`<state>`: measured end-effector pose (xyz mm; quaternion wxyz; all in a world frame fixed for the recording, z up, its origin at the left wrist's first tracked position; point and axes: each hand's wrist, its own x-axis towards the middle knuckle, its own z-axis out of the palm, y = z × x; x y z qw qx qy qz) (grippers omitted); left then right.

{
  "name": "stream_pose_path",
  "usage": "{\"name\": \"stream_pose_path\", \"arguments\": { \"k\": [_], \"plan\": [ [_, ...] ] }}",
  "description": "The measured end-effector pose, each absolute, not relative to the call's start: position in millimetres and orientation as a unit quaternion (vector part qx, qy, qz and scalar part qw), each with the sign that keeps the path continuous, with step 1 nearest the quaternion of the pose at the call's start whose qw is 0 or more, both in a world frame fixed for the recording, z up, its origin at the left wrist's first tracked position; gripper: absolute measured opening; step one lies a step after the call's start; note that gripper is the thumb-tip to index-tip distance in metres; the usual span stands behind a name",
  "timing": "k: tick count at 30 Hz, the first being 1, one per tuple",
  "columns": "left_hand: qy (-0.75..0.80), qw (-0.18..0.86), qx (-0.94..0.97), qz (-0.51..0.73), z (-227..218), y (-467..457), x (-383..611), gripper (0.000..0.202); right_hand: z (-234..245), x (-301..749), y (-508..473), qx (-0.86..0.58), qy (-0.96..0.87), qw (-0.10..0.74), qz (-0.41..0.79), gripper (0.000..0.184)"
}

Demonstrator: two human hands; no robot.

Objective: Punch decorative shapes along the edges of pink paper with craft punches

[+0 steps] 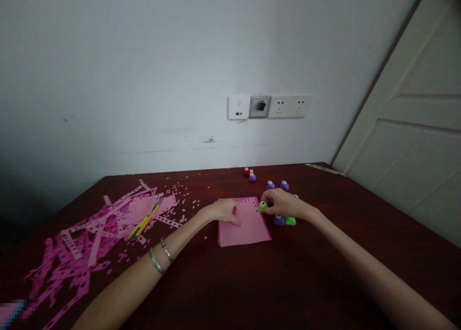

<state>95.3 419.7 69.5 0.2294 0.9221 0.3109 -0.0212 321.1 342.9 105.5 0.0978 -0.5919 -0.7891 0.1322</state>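
So a pink paper stack (245, 231) is laid flat near the middle of the counter (248, 287), roughly between the hands, probably so it can be reached easily from both sides. The left hand (226, 211) is rested on its upper left part, thumb spread from the bent fingers and nothing gripped, likely so the sheets are kept from sliding. In the right hand (284, 202), a green eyed gadget (262, 207) is pinched at the stack's right edge, seemingly held low so it can be lined up with the paper. Whether it's being squeezed can't be told. Small marks, maybe holes, are seen along the top edge.

More eyed gadgets (279, 220) are grouped around the right hand, presumably for quick grabbing. Pink scraps (86, 238) are heaped off to the left, perhaps so the stack isn't crowded, with a yellow cutter (144, 221) left lying on top.
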Motion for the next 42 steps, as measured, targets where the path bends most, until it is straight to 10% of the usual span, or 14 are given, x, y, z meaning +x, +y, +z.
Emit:
{"name": "stream_pose_path", "arguments": {
  "k": [30,42],
  "plan": [
    [0.3,0.284,0.91,-0.05,83.6,425.1,103.3,0.038,101.8,457.0,365.3,-0.742,-0.652,0.12,0.099,0.036],
    [0.389,0.296,0.841,0.232,68.0,513.8,179.3,0.033,132.5,402.2,352.1,-0.671,-0.718,0.13,0.133,0.028]
  ]
}}
